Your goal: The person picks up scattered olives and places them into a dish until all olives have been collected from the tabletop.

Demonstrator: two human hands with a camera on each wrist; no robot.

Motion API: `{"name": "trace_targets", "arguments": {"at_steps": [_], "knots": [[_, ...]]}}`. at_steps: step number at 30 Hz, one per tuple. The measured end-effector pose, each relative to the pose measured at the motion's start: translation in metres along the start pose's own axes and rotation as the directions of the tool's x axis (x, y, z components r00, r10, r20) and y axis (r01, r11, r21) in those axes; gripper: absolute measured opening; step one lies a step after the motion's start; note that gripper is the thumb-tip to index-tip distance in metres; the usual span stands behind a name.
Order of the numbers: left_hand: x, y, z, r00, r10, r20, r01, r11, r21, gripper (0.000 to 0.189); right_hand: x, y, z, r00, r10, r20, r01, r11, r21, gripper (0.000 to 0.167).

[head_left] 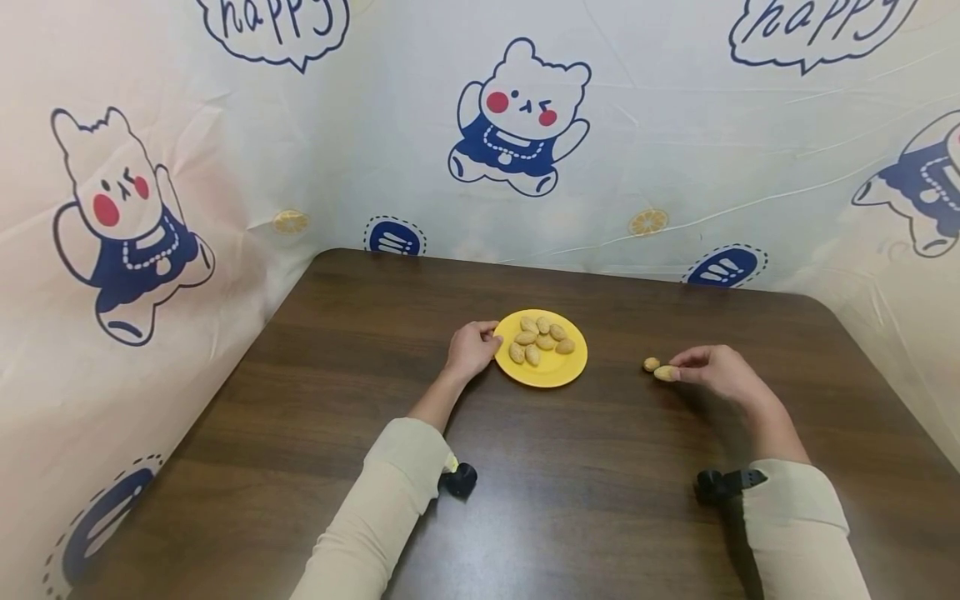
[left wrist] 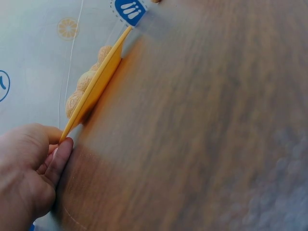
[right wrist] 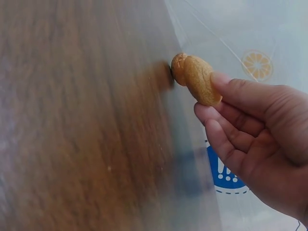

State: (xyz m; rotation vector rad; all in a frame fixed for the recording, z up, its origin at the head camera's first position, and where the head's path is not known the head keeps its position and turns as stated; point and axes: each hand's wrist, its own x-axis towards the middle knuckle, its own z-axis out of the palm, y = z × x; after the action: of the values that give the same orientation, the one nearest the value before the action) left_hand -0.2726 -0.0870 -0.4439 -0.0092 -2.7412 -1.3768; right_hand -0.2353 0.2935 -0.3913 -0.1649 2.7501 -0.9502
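A round yellow plate (head_left: pixel 545 377) bears several tan peanuts (head_left: pixel 526 337) in their shells, gathered toward its middle and left. My left hand (head_left: pixel 472 350) pinches the plate's left rim; in the left wrist view the hand (left wrist: pixel 29 168) has the thumb and fingers on either side of the edge. To the right of the plate, my right hand (head_left: pixel 720 372) holds a single peanut (right wrist: pixel 201 79) between thumb and fingertips. Another peanut (head_left: pixel 651 364) lies on the table just beyond it, partly hidden behind the held one in the right wrist view.
The dark brown wooden table (head_left: pixel 585 500) has rounded far corners. Cloth printed with cartoon bears (head_left: pixel 517 117) hangs along its back and sides. A black strap with a camera (head_left: pixel 723 485) sits at the right wrist, and a dark camera (head_left: pixel 460 481) at the left.
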Motion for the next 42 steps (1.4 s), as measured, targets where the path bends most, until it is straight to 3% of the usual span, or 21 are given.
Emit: {"name": "trace_targets", "arguments": {"at_steps": [8, 14, 21, 29, 42], "knots": [[0.0, 0.001, 0.0, 1.0, -0.008, 0.005, 0.008, 1.0, -0.002, 0.033, 0.003, -0.004, 0.005, 0.988, -0.065, -0.138, 0.061, 0.998, -0.028, 0.042], [0.0, 0.0, 0.001, 1.0, -0.008, 0.001, 0.008, 1.0, -0.003, 0.033, 0.009, -0.013, 0.011, 0.981, -0.07, -0.182, 0.074, 0.997, 0.015, 0.041], [0.0, -0.001, 0.001, 1.0, -0.013, -0.001, 0.013, 1.0, -0.002, 0.033, 0.018, -0.024, 0.021, 0.978, -0.107, -0.179, 0.113, 0.993, 0.025, 0.037], [0.0, 0.0, 0.002, 1.0, -0.017, 0.001, 0.017, 1.0, -0.01, 0.034, 0.027, -0.041, 0.032, 0.988, -0.089, -0.124, 0.1, 0.992, 0.081, 0.035], [0.0, 0.001, 0.001, 0.999, -0.031, 0.004, 0.031, 0.999, -0.014, 0.034, 0.041, -0.063, 0.051, 0.976, -0.178, -0.13, 0.184, 0.982, 0.043, 0.03]]}}
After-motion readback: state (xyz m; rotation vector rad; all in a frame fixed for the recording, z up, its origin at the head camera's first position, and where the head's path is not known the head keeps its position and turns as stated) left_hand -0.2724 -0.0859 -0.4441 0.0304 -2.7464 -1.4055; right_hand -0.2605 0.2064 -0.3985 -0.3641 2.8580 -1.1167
